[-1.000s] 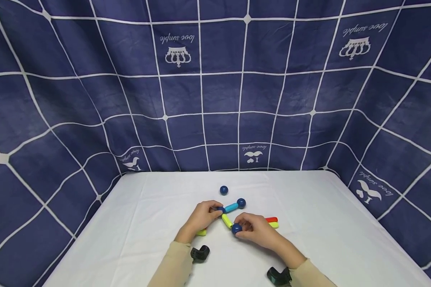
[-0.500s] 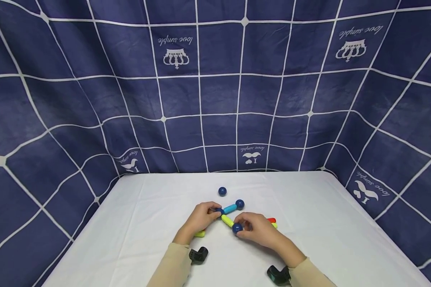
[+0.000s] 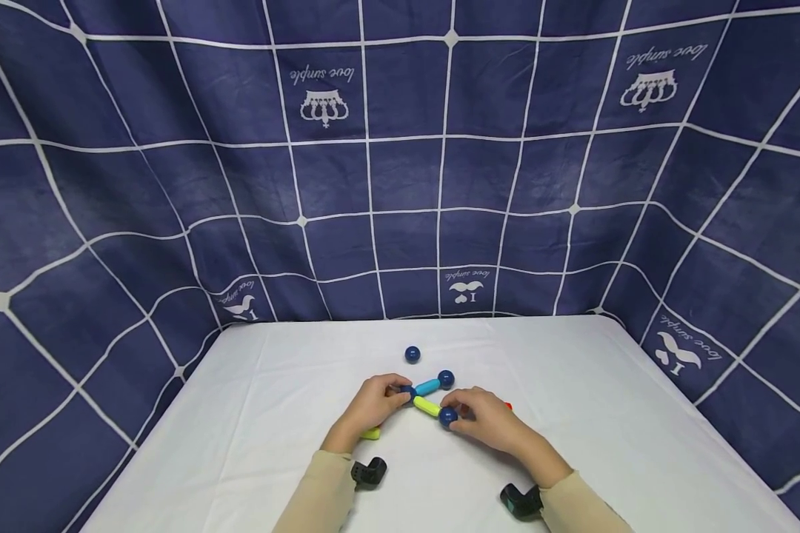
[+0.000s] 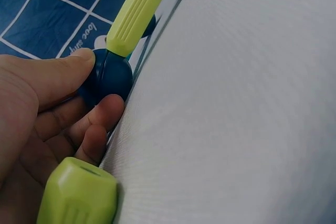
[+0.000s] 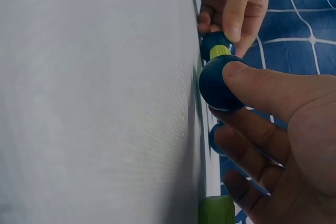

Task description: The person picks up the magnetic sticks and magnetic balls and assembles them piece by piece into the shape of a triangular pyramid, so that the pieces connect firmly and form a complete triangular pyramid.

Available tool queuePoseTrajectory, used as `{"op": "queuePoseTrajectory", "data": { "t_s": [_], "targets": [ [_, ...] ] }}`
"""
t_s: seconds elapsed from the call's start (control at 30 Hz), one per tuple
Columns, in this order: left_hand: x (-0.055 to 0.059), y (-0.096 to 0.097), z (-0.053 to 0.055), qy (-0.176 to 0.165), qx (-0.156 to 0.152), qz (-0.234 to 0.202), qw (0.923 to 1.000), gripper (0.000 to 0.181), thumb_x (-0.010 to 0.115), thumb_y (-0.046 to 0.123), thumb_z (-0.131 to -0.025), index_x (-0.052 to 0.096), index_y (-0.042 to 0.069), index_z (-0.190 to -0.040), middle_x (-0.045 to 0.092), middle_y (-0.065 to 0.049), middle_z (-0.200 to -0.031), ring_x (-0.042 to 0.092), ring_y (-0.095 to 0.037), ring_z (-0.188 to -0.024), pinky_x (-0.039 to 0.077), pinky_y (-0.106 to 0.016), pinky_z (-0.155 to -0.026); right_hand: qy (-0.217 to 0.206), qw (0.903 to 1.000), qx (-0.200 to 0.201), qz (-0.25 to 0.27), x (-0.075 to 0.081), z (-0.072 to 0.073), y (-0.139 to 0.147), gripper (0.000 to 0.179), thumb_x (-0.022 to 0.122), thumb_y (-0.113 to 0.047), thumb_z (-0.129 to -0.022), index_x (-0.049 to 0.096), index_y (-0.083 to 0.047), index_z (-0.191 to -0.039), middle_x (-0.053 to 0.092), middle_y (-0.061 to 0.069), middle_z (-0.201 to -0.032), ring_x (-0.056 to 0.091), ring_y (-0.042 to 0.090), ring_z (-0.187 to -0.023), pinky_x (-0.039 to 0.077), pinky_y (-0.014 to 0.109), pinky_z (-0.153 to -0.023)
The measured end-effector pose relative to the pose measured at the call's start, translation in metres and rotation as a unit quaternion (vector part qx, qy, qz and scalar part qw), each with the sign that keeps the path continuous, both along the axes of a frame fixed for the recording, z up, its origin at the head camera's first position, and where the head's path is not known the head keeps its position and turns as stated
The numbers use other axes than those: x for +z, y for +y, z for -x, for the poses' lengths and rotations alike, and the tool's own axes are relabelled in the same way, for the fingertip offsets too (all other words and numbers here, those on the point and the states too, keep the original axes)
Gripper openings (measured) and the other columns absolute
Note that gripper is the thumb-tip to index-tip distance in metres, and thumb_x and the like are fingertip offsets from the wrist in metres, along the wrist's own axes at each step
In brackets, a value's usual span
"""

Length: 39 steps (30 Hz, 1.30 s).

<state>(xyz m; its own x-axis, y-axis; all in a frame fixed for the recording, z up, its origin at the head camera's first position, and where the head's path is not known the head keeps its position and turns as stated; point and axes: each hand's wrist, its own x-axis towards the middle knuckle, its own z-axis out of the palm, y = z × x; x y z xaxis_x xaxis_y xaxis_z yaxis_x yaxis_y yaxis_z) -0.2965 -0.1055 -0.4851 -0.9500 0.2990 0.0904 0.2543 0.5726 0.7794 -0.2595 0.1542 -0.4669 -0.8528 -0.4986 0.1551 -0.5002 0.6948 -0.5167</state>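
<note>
My left hand point(image 3: 373, 403) pinches a dark blue ball point(image 4: 113, 74) between thumb and fingers. From this ball run a yellow-green rod point(image 3: 427, 406) and a light blue rod point(image 3: 428, 387), forming a V open to the right. At the far end of the yellow-green rod is another dark blue ball point(image 5: 218, 83), which my right hand point(image 3: 487, 418) pinches with thumb and fingertips. A third dark blue ball point(image 3: 446, 379) caps the light blue rod, with no hand on it.
A loose dark blue ball point(image 3: 412, 354) lies farther back on the white table point(image 3: 293, 474). A second yellow-green rod point(image 4: 79, 192) lies under my left hand. The tip of a red rod point(image 3: 509, 406) shows behind my right hand. A blue checked curtain point(image 3: 400, 178) hangs beyond the table.
My right hand has moved slightly right and away from me, swinging the yellow-green rod closer to the light blue rod. My left hand keeps its hold on the joining ball.
</note>
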Motion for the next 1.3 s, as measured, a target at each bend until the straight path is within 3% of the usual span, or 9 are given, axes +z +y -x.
{"op": "queuePoseTrajectory", "data": {
  "t_s": [0.33,0.53,0.7,0.8,1.0,1.3],
  "targets": [
    [0.001,0.0,0.0,0.002,-0.001,0.001,1.0,0.025,0.069,0.021,-0.095,0.071,0.013,-0.118,0.069,0.0,-0.095,0.057,-0.011,-0.077,0.047,-0.023,-0.066,-0.015,0.9999,-0.001,-0.001,0.002,0.0,0.0,0.032,0.078,-0.026,-0.087,0.068,-0.024,-0.118,0.066,-0.014,-0.102,0.057,0.01,-0.09,0.046,0.024,-0.077],
    [0.001,0.001,0.0,-0.003,0.001,-0.003,1.0,0.025,0.069,0.021,-0.094,0.071,0.014,-0.118,0.069,0.0,-0.096,0.057,-0.012,-0.077,0.047,-0.023,-0.065,-0.008,0.9999,-0.007,-0.003,0.013,0.007,0.014,0.033,0.077,-0.024,-0.087,0.069,-0.019,-0.119,0.07,-0.006,-0.106,0.06,0.012,-0.092,0.05,0.03,-0.08],
    [0.001,0.002,0.0,-0.002,0.001,-0.003,1.0,0.025,0.07,0.02,-0.094,0.071,0.014,-0.118,0.069,0.0,-0.095,0.057,-0.012,-0.076,0.047,-0.023,-0.065,-0.015,0.9981,-0.06,-0.006,0.028,0.017,0.038,0.025,0.077,-0.016,-0.087,0.073,-0.016,-0.112,0.071,-0.001,-0.099,0.056,0.011,-0.085,0.047,0.029,-0.075],
    [0.001,0.001,0.001,-0.003,0.002,-0.003,1.0,0.025,0.07,0.021,-0.094,0.071,0.014,-0.118,0.069,0.0,-0.095,0.057,-0.012,-0.076,0.047,-0.023,-0.065,-0.048,0.9948,-0.088,-0.017,0.031,0.019,0.05,0.021,0.078,-0.014,-0.086,0.075,-0.015,-0.106,0.069,-0.003,-0.094,0.053,0.013,-0.083,0.046,0.03,-0.075],
    [0.0,0.0,0.001,0.001,0.01,0.001,1.0,0.024,0.07,0.021,-0.094,0.072,0.014,-0.117,0.068,0.001,-0.092,0.056,-0.012,-0.075,0.047,-0.023,-0.063,-0.096,0.9919,-0.08,-0.023,0.026,0.021,0.062,0.014,0.078,-0.014,-0.084,0.076,-0.018,-0.098,0.069,-0.006,-0.093,0.055,0.013,-0.084,0.047,0.034,-0.08],
    [0.0,0.002,0.0,0.004,0.004,-0.001,1.0,0.024,0.07,0.02,-0.094,0.072,0.014,-0.117,0.068,0.0,-0.092,0.056,-0.012,-0.075,0.047,-0.023,-0.064,-0.073,0.9941,-0.075,-0.029,0.014,0.022,0.066,0.009,0.072,-0.012,-0.09,0.076,-0.018,-0.094,0.069,-0.005,-0.094,0.056,0.012,-0.087,0.048,0.034,-0.082]
  ]
}}
